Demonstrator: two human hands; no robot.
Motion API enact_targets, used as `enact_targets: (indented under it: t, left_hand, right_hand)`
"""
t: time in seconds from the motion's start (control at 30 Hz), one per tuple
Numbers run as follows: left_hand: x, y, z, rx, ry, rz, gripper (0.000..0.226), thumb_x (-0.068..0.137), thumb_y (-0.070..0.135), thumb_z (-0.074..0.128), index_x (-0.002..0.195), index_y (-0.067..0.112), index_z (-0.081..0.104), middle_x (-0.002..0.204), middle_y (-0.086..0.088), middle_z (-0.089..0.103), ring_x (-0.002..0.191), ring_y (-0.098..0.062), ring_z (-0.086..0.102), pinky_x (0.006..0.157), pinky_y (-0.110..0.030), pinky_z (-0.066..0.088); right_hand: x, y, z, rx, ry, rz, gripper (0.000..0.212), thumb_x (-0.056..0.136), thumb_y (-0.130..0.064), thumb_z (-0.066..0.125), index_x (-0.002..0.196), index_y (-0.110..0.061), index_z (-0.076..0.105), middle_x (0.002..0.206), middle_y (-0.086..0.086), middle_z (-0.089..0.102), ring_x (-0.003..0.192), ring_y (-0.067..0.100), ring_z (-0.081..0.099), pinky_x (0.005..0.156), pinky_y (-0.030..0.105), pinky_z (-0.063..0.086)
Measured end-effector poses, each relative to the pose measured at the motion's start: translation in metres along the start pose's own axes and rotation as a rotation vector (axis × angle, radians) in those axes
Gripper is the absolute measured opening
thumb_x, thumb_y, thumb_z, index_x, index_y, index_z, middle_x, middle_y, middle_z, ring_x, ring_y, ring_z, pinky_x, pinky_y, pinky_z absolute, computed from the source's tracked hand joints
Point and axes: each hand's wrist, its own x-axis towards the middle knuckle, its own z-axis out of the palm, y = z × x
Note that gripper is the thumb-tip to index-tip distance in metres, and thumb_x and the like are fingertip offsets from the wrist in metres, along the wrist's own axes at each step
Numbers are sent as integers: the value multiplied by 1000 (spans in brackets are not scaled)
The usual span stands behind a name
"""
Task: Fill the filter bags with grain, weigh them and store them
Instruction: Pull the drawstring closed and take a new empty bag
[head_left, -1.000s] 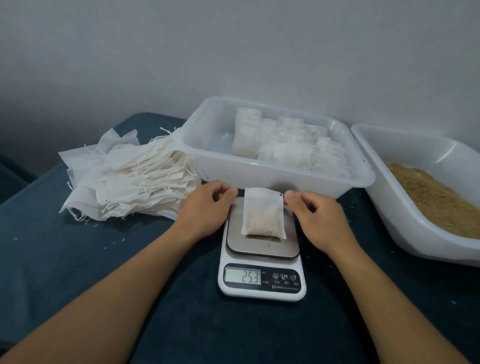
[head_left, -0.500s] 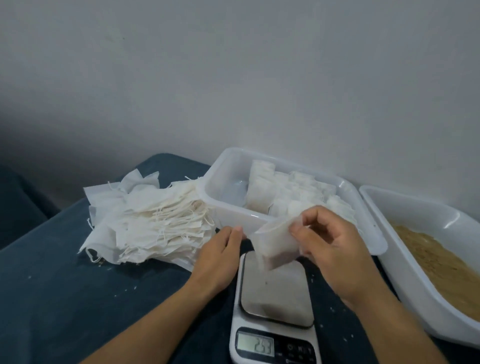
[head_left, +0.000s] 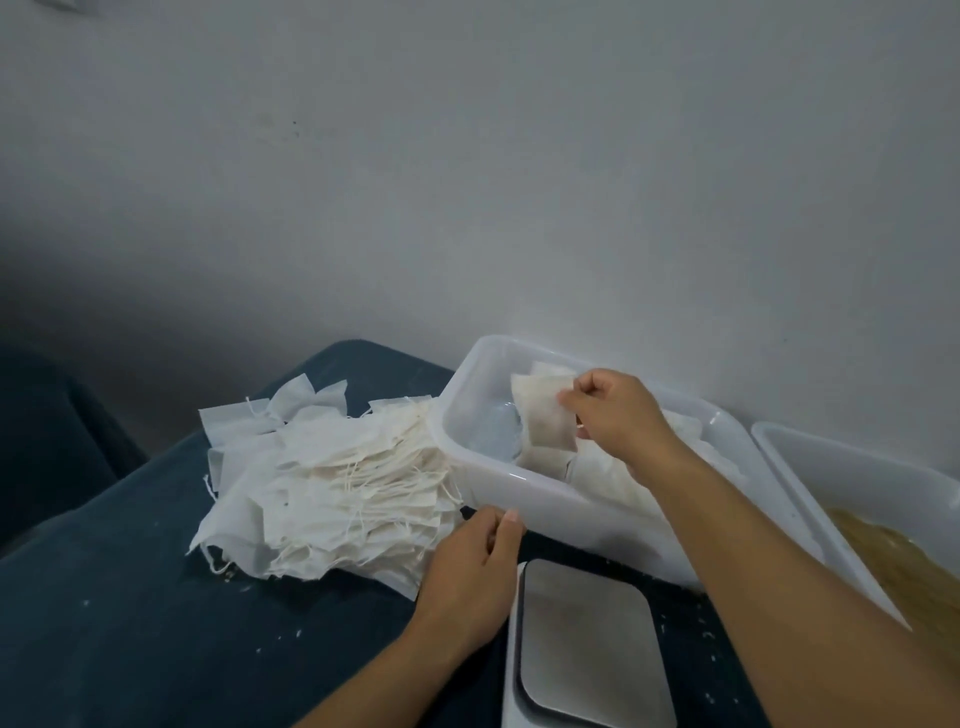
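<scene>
Fingers of the right hand (head_left: 613, 415) pinch a filled filter bag (head_left: 543, 415) by its upper corner, thumb and forefinger curled tight on the fabric, and the bag hangs inside the storage tub (head_left: 498, 483), over the tub's left half. Below the bag, more filled bags (head_left: 597, 475) lie packed against each other in the tub, partly hidden by the right forearm that crosses the tub's near rim. Left of the tub, touching its left wall, sits the heap of empty filter bags (head_left: 332, 488), flat white squares with loose strings sticking out every way. The left hand (head_left: 470, 566) rests just in front of the tub's near left corner, fingers loosely bent, fingertips (head_left: 511, 517) up against the tub's wall and the edge of the heap; it grips nothing that can be seen. Directly in front of the tub stands the scale (head_left: 587, 644), its steel platform bare, its display cut off by the bottom of the view. Right of the tub, close alongside it, is the grain tray (head_left: 852, 467), with tan grain (head_left: 904, 566) showing in its near part. All of it stands on a dark blue cloth (head_left: 130, 597) speckled with pale crumbs, and behind the tub rises a plain pale wall (head_left: 467, 182).
</scene>
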Motion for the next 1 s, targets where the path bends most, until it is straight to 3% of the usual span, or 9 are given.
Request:
enact_targets:
  t: [0.27, 0.33, 0.43, 0.53, 0.63, 0.7, 0.8, 0.87, 1.0]
  left_hand:
    - [-1, 2, 1, 28, -12, 10, 39, 106, 51, 39, 92, 22, 62, 86, 2, 67, 79, -8, 61, 70, -22, 46]
    - [-1, 2, 1, 31, -16, 18, 40, 106, 50, 39, 93, 20, 61, 86, 0, 67, 79, -8, 60, 70, -22, 47]
    - [-1, 2, 2, 7, -28, 19, 40, 106, 50, 40, 94, 19, 62, 83, 3, 65, 77, -9, 60, 73, -27, 49]
    - [-1, 2, 1, 18, -43, 5, 39, 106, 50, 40, 94, 21, 62, 77, 9, 61, 69, -1, 54, 65, -22, 45]
    - [-3, 6, -1, 12, -57, -7, 35, 106, 50, 42, 88, 26, 59, 75, 11, 59, 67, 2, 53, 63, -18, 42]
    - [-5, 7, -2, 13, -64, -6, 33, 106, 50, 42, 85, 29, 56, 76, 12, 59, 70, 0, 54, 66, -21, 44]
    - [-7, 10, -2, 26, -79, -19, 32, 105, 51, 43, 82, 31, 53, 82, 11, 62, 76, -4, 58, 69, -26, 46]
    - [-6, 11, -1, 43, -70, -1, 33, 105, 50, 43, 79, 31, 50, 81, 10, 61, 75, -6, 57, 69, -29, 46]
    - [-6, 12, -1, 14, -103, -34, 29, 104, 26, 48, 75, 30, 48, 78, 6, 62, 74, -9, 54, 77, -37, 49]
  right_hand:
    - [29, 26, 21, 77, -214, 327, 8, 97, -4, 62, 95, 4, 63, 103, 24, 72, 82, 31, 73, 67, 34, 63]
    - [36, 33, 20, -16, -184, 372, 12, 94, 0, 61, 101, 8, 67, 100, 27, 74, 77, 33, 76, 73, 39, 65]
    - [40, 34, 16, -272, -152, 352, 9, 90, -2, 60, 86, 3, 67, 86, 20, 76, 73, 32, 75, 80, 43, 65]
    - [40, 25, 9, -547, -105, 253, 18, 92, -11, 61, 75, -7, 59, 81, 13, 69, 67, 24, 67, 61, 33, 60]
    - [30, 10, 6, -837, -93, 111, 25, 97, -27, 58, 114, -10, 64, 111, 8, 68, 99, 26, 66, 71, 26, 44]
    - [17, -6, 12, -766, -3, -56, 42, 97, -29, 61, 138, -19, 55, 134, 8, 59, 116, 30, 60, 83, 32, 43]
    - [-15, -43, 33, -535, 77, -401, 28, 98, -29, 64, 125, -25, 61, 117, -1, 63, 92, 17, 62, 80, 29, 47]
    - [-39, -67, 52, -451, -14, -581, 17, 97, -30, 66, 115, -27, 65, 105, -9, 63, 83, 7, 57, 80, 24, 47]
    - [-67, -96, 97, -551, -268, -756, 21, 99, -35, 62, 118, -27, 66, 114, -8, 64, 108, 13, 52, 91, 29, 45]
